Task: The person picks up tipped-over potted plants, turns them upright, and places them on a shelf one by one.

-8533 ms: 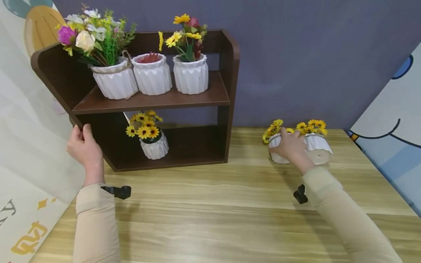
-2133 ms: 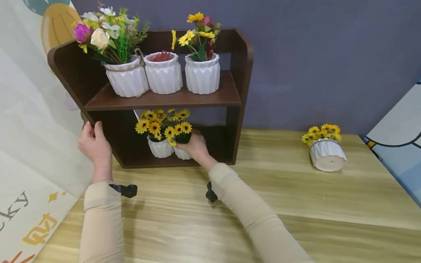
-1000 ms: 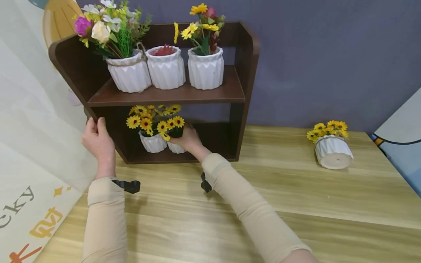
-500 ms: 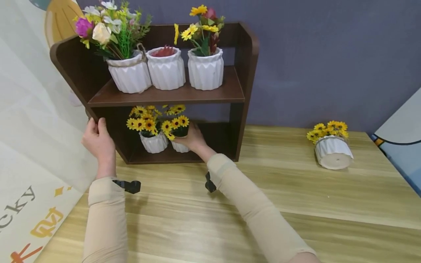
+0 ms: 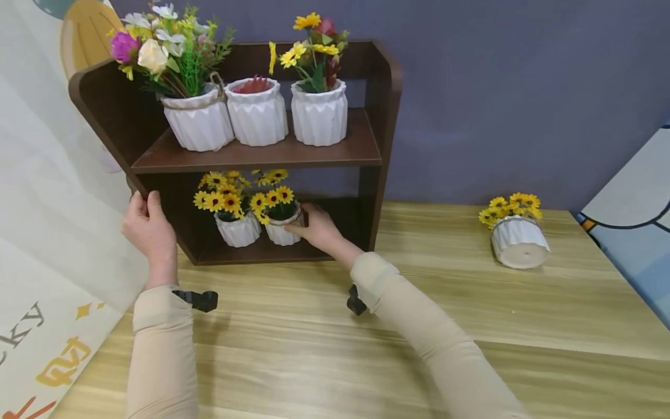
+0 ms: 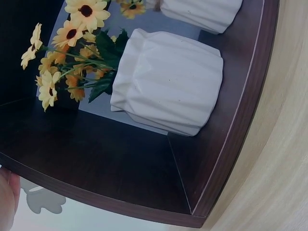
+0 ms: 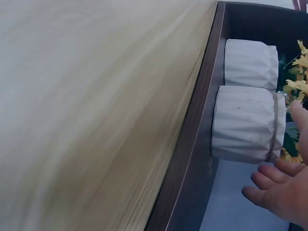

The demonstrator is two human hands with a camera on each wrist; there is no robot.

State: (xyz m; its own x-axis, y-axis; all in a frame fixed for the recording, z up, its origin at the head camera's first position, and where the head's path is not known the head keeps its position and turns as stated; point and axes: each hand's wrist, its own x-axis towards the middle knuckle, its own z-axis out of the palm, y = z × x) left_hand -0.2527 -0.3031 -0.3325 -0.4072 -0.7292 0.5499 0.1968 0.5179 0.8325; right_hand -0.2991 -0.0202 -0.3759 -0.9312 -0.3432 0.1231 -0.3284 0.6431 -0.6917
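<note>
My left hand (image 5: 150,233) holds the left side edge of a dark brown two-tier shelf (image 5: 256,162) between thumb and fingers. On the lower tier two white fluted pots with yellow daisies stand upright side by side. My right hand (image 5: 321,231) is at the right side of the right-hand daisy pot (image 5: 282,231), its fingers spread and loosened at the rim. In the right wrist view that pot (image 7: 245,122), with twine near its rim, sits between parted thumb and fingers. The left-hand daisy pot (image 5: 238,230) fills the middle of the left wrist view.
Along the upper tier stand a mixed bouquet pot (image 5: 199,121), a pot with a low red plant (image 5: 256,113) and a pot of yellow and red flowers (image 5: 319,116). Another daisy pot (image 5: 520,241) lies tipped on the wooden table (image 5: 471,314) at right. A wall stands behind.
My right hand has carried a daisy pot from the table at right onto the lower tier, shifted it slightly there, then loosened its fingers and drawn back rightward. The left hand keeps its hold.
</note>
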